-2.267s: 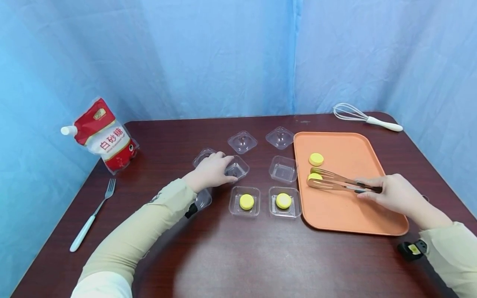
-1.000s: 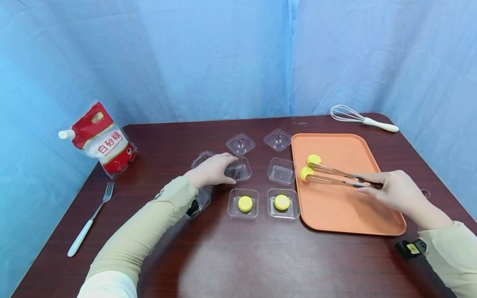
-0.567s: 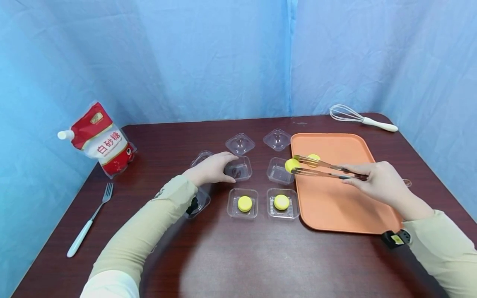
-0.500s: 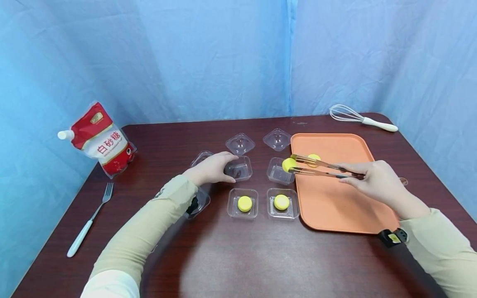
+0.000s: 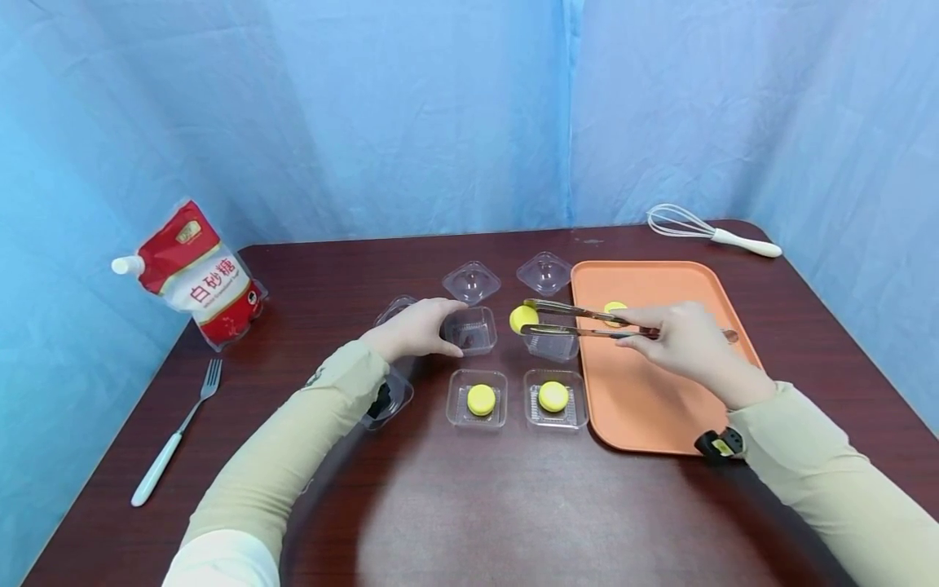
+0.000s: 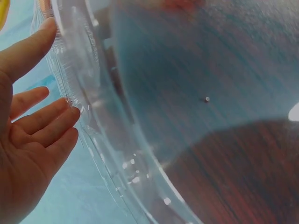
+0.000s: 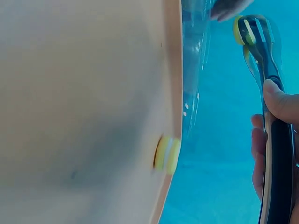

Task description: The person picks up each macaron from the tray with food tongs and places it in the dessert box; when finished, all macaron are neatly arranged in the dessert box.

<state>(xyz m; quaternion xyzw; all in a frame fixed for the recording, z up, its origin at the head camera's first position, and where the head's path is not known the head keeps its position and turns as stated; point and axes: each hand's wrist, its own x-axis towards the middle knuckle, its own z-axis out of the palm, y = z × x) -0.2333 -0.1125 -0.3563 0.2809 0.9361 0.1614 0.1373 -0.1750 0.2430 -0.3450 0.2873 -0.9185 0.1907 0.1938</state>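
Note:
My right hand [image 5: 685,338] grips serving tongs [image 5: 579,310], whose fork-like ends clasp a yellow macaron [image 5: 523,319]. In the head view, that macaron overlaps the left edge of a clear plastic container [image 5: 553,346] beside the tray. My left hand [image 5: 418,328] holds another clear square container [image 5: 473,333], thumb at its near side and fingers at the far side. Two nearer containers each hold a yellow macaron, one on the left [image 5: 481,400] and one on the right [image 5: 553,396]. Another macaron [image 7: 167,155] rests on the orange tray [image 5: 653,408].
Two clear domed lids, left [image 5: 472,282] and right [image 5: 544,272], lie behind the containers. More clear plastic pieces [image 5: 396,395] sit under the left wrist. A white whisk [image 5: 715,232] lies back right; a sugar pouch [image 5: 209,281] and a fork [image 5: 176,432] are on the left.
The right hand has picked up a macaron from the tray with the tongs and carried it left, past the tray's rim. The container at the left hand has turned square with the others.

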